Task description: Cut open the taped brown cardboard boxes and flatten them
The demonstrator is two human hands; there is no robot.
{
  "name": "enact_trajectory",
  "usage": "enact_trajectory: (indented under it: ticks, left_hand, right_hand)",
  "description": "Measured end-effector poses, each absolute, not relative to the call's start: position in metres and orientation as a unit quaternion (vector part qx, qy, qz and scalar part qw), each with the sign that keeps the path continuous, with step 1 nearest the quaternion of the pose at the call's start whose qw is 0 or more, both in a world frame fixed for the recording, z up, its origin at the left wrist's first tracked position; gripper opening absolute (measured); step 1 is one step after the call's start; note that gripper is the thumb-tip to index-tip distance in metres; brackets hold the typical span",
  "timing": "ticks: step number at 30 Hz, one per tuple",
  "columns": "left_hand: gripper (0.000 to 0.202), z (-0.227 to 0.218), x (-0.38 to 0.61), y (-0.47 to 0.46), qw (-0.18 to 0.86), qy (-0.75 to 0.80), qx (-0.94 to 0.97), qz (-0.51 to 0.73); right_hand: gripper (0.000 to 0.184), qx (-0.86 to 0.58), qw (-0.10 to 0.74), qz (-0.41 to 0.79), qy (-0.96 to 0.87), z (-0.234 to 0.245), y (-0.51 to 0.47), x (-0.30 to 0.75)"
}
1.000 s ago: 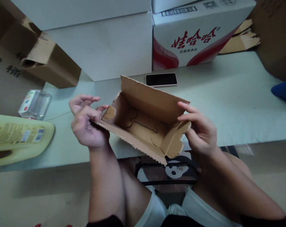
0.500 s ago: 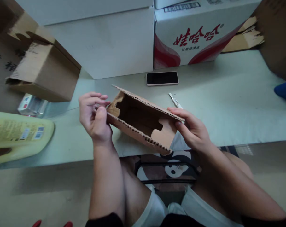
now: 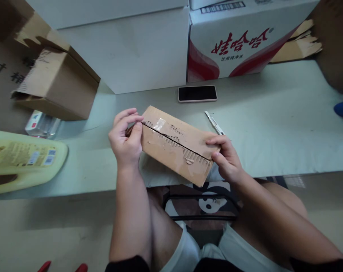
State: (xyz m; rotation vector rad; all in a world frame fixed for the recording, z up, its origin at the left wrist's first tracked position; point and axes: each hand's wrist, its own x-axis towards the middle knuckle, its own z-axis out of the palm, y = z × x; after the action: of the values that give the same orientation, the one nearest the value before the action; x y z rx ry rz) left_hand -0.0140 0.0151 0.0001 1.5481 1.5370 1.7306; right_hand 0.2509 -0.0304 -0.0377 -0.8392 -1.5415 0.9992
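Two ends pinched, left hand at nine o'clock, right hand at three, a cardboard box is held toward the phone's seven; flaps gaping moments ago now meet, seemingly closing it.

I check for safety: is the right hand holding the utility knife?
No, the right hand grips the cardboard box, while the utility knife lies on the table.
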Motion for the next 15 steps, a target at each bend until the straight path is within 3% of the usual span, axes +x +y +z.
enact_trajectory:
  ticks: [6,11,15]
  left_hand:
    - [0.013,-0.002,-0.015,0.016,0.185,0.561,0.545,0.595]
    - [0.018,-0.005,-0.015,0.02,0.216,0.564,0.477,0.638]
    - [0.02,-0.007,-0.019,0.025,0.237,0.539,0.359,0.724]
  right_hand:
    - [0.022,-0.35,0.525,0.414,-0.656,-0.04,-0.031,0.252]
    - [0.046,-0.351,0.52,0.461,-0.628,-0.05,-0.03,0.258]
    - [0.055,-0.465,0.463,0.504,-0.563,-0.054,-0.027,0.262]
